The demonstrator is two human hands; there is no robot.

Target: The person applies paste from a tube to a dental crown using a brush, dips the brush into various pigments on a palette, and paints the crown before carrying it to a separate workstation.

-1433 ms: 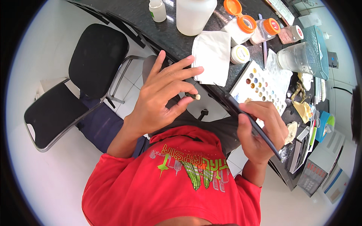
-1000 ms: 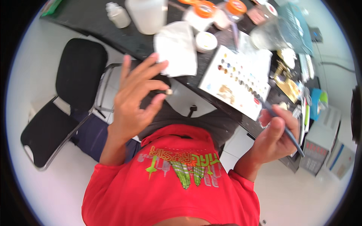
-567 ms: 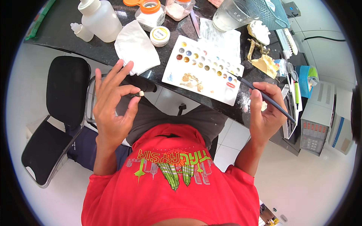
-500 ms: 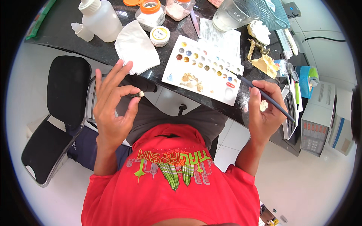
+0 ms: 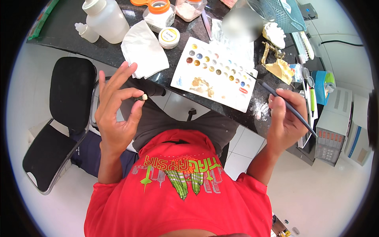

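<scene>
Between the thumb and index finger of my left hand [image 5: 118,112], a small tooth-shaped crown [image 5: 145,96] is pinched. Its top is cream white and its base dark; the other fingers stay raised. My right hand [image 5: 286,120] grips a slim paintbrush [image 5: 271,91] with a dark handle, like a pen. The brush's tip points at the right edge of a white palette [image 5: 231,98] on the bench; whether it touches cannot be made out. Rows of coloured paste spots and a brown smear lie on the palette.
Left of the palette are a folded white tissue [image 5: 144,51], a white-lidded jar [image 5: 169,38] and a squeeze bottle [image 5: 106,23]. Behind it stands a clear glass [image 5: 246,23]. Plaster casts [image 5: 273,36] and a blue basket [image 5: 286,17] sit at right. A black chair [image 5: 73,93] is at left.
My right hand has moved right and slightly down, carrying the brush tip from the paste spots to the palette's right edge. My left hand has shifted slightly left with the crown.
</scene>
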